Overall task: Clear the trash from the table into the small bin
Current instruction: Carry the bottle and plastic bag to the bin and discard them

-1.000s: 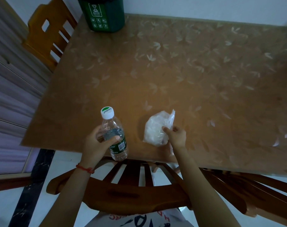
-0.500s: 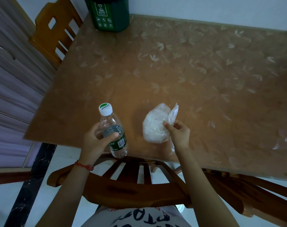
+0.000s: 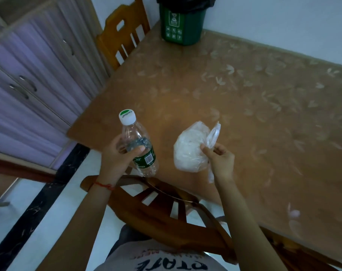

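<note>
Both held near table (image 3: 244,98) edge, bottle (image 3: 139,145), bag (image 3: 191,149)

Head cam, looking down, near table (image 3: 244,106).

Table (image 3: 234,106): bare patterned top between near edge and small green bin (image 3: 182,26) at the far left corner; open passage across it. Bin mouth lined with black bag, mostly cut off by the frame's top. Obstacles: wooden chair back (image 3: 156,210) at near edge, under both forearms; second chair (image 3: 125,34) just left of bin; wall behind bin.
</note>
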